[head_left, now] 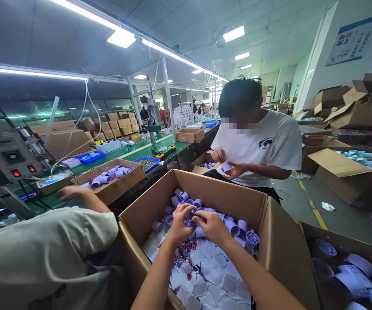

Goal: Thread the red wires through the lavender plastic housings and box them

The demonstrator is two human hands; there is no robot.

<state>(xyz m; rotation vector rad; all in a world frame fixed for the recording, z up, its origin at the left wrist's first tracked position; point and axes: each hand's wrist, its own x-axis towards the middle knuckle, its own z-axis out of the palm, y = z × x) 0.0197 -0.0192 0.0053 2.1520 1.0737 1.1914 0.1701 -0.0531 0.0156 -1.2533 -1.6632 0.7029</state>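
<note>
Over a large open cardboard box (224, 189), my left hand (181, 219) and my right hand (213, 224) meet around a small round plastic part (190, 215). The fingers of both hands are closed on it and cover much of it. Below them, several white-lavender plastic cups (232, 226) lie along the far side of the box. One slotted round piece (252, 237) rests at the right inner corner. Whitish sheeting with round imprints (211, 267) spreads across the near part, and small red pieces (189, 247) are scattered on it.
Across the box, a co-worker (257, 137) handles a white part (226, 168). Another person's sleeve (98, 228) is close at left. A carton of cups (114, 189) stands on the green bench. At right is another box of parts (350, 275).
</note>
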